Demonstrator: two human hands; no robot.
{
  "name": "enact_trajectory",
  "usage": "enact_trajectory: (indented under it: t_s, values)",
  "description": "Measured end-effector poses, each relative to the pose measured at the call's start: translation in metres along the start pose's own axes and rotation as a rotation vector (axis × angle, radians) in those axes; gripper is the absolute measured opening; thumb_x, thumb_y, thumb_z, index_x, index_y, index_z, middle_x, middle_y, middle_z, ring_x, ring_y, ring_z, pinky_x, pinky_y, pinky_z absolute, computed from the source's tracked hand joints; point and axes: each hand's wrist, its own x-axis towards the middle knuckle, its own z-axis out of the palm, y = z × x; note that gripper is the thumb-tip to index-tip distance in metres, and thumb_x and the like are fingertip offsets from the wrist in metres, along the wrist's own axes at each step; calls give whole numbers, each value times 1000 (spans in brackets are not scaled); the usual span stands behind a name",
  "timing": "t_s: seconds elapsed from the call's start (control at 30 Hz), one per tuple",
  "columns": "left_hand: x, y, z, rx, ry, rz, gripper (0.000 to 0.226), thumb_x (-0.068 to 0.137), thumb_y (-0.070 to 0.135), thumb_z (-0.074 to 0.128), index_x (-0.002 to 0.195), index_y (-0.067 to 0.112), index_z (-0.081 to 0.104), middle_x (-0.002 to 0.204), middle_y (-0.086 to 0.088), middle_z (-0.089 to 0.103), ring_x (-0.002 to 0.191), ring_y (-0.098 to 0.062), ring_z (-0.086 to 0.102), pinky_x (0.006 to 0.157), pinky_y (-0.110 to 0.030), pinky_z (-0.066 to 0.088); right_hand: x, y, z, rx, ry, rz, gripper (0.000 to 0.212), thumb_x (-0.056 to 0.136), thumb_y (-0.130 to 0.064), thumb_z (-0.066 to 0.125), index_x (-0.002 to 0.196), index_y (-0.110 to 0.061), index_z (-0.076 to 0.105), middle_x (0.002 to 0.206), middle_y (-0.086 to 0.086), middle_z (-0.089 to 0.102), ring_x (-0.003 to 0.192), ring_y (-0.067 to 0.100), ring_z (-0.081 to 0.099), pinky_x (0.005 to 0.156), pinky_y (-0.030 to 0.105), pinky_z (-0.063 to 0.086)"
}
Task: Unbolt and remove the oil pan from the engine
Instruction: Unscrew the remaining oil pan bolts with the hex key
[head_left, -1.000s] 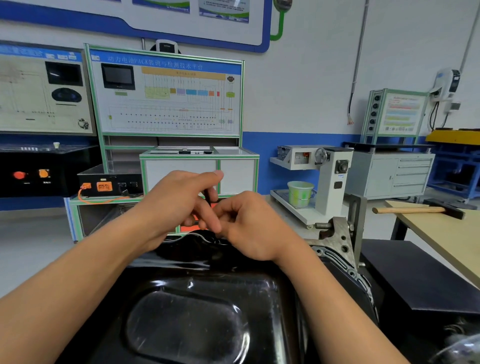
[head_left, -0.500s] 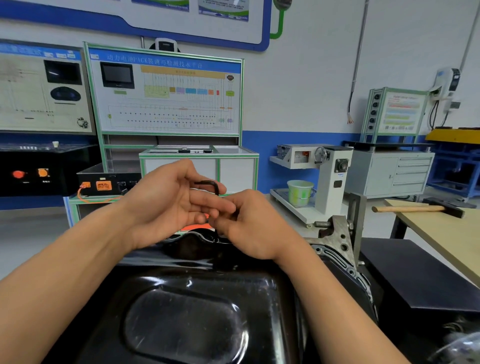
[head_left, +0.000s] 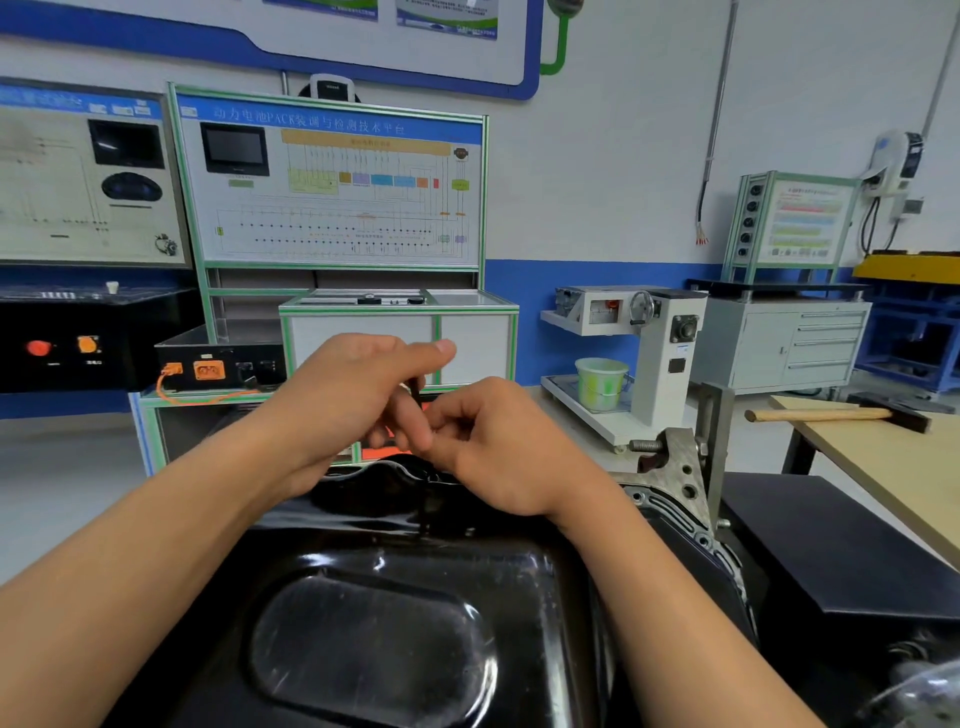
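The glossy black oil pan (head_left: 374, 634) fills the lower middle of the head view, bottom side up on the engine (head_left: 675, 483), whose grey metal flange shows at its right. Both hands meet above the pan's far edge. My left hand (head_left: 353, 400) grips a small black L-shaped hex key (head_left: 415, 391), of which only a short dark piece shows between the fingers. My right hand (head_left: 498, 447) has its fingers curled in toward the key's lower end; what it pinches is hidden behind the fingers. The bolt under the hands is not visible.
A wooden table (head_left: 893, 467) with a hammer (head_left: 836, 413) stands at the right. A black mat (head_left: 831, 545) lies beside the engine. Behind are a green-framed training panel (head_left: 332, 182), a white stand with a green bucket (head_left: 600, 382) and a grey drawer cabinet (head_left: 789, 338).
My left hand has turned about the hex key: its bent end showed above the fingers half a second ago, now only a short piece shows. My right hand stays at the pan's far edge.
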Motion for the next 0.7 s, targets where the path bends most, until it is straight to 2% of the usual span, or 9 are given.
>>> enact_trajectory:
  t_s: [0.1, 0.2, 0.27, 0.33, 0.4, 0.5, 0.6, 0.7]
  values:
    - [1, 0, -1, -59, 34, -48, 32, 94, 33, 57, 77, 8, 50, 52, -24, 62, 37, -21, 48, 41, -24, 32, 0, 0, -1, 8, 1, -3, 23, 93, -21, 69, 76, -5, 69, 58, -1, 52, 53, 10, 40, 56, 24, 38]
    - [1, 0, -3, -134, 27, -59, 27, 96, 25, 49, 79, 3, 50, 58, -29, 64, 41, -25, 50, 39, -25, 35, 0, 0, 0, 16, 14, 8, 25, 93, -21, 69, 70, -11, 68, 54, -8, 49, 52, 7, 39, 55, 21, 37]
    - [0, 1, -6, -222, -33, -82, 25, 94, 21, 45, 85, -1, 53, 66, -31, 66, 48, -26, 53, 40, -25, 40, 0, -1, -1, 15, 23, 8, 33, 93, -19, 68, 60, -21, 60, 50, -9, 45, 49, 5, 36, 52, 17, 34]
    - [-2, 2, -9, -280, -157, -105, 27, 90, 20, 45, 93, -3, 61, 80, -32, 70, 58, -27, 58, 47, -25, 46, 0, 0, -1, 2, 39, 2, 41, 92, -15, 67, 55, -23, 52, 49, -8, 42, 48, 6, 35, 50, 17, 32]
    - [-4, 1, -8, -243, -270, -86, 28, 87, 16, 51, 103, -2, 65, 93, -28, 72, 69, -22, 61, 54, -23, 48, -1, 1, -2, -25, 56, 3, 42, 92, -12, 66, 54, -23, 52, 50, -7, 45, 48, 7, 38, 50, 17, 33]
    - [-5, -1, -6, -177, -313, -31, 25, 91, 4, 52, 111, -2, 65, 99, -23, 73, 77, -19, 60, 58, -21, 49, 0, 2, -2, -33, 65, 14, 36, 92, -12, 64, 57, -17, 59, 52, -6, 49, 48, 7, 42, 50, 18, 35]
    - [-4, -1, -10, -258, -350, -68, 42, 80, 18, 51, 114, -1, 65, 105, -25, 72, 81, -20, 63, 61, -23, 51, 1, 4, -2, 5, 82, 23, 42, 89, -9, 66, 52, -22, 51, 46, -8, 46, 45, 7, 41, 48, 17, 33]
    - [-4, 0, -13, -316, -388, -101, 51, 81, 29, 45, 116, -1, 65, 107, -26, 71, 80, -20, 65, 63, -26, 53, 1, 5, -1, 16, 84, 27, 42, 88, -9, 67, 52, -21, 49, 46, -7, 43, 43, 8, 37, 47, 20, 32]
